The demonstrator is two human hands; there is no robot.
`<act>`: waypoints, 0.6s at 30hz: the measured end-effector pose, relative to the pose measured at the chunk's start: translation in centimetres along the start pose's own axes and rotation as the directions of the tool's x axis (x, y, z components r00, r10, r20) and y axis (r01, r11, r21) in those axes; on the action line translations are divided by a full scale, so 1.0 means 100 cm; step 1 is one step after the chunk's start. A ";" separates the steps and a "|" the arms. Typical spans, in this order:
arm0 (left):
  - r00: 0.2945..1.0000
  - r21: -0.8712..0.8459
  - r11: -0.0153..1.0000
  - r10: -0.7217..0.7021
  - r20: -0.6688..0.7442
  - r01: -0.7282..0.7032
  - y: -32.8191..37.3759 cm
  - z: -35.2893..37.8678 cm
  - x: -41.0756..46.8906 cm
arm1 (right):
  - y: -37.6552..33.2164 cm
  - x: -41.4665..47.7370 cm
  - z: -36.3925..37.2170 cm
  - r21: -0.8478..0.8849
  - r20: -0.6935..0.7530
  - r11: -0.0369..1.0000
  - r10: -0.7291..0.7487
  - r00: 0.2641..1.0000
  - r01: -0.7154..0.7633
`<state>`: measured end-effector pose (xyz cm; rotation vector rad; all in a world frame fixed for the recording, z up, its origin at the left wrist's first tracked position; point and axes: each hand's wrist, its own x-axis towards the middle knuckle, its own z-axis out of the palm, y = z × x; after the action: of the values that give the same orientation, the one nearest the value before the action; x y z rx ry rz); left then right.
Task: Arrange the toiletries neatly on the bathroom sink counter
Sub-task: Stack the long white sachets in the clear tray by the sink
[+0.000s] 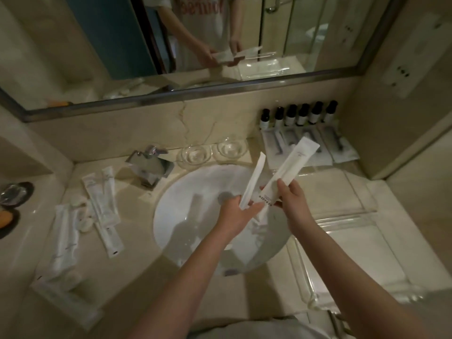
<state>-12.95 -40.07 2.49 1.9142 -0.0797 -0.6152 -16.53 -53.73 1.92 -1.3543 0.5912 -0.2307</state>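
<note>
Over the white sink basin [186, 216] both my hands hold long white toiletry packets. My left hand [236, 211] grips the lower end of a narrow white packet [254, 178] that points up and away. My right hand [292, 196] pinches a wider white packet [289, 167] with dark print at its near end; its far end reaches toward the counter's back right. More white packets [102, 199] lie scattered on the counter left of the basin, along with small round white pieces [85, 222].
Several small dark-capped bottles [297, 116] stand in a row at the back right wall, with flat packets [315, 148] laid before them. Two glass dishes [212, 150] and the faucet [149, 165] sit behind the basin. A clear glass tray [352, 255] lies at right. A mirror hangs above.
</note>
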 end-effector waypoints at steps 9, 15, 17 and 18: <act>0.995 0.064 0.994 -0.088 0.040 0.085 0.019 0.031 0.018 | 0.007 0.018 -0.041 -0.020 -0.230 0.994 0.104 0.968 -0.112; 0.999 0.312 0.949 -0.049 -0.012 0.050 0.034 0.051 0.048 | 0.019 0.048 -0.084 0.102 -0.347 0.945 0.327 0.879 -0.312; 0.999 0.319 0.946 -0.043 -0.031 0.051 0.034 0.050 0.056 | 0.021 0.065 -0.094 0.133 -0.373 0.928 0.371 0.850 -0.347; 0.999 0.317 0.947 -0.037 -0.032 0.046 0.034 0.047 0.060 | 0.021 0.074 -0.098 0.160 -0.377 0.919 0.393 0.839 -0.359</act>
<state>-9.11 -47.48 1.78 2.2406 -0.1290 -0.6350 -15.84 -65.12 -3.02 -1.0833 1.1714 -0.2103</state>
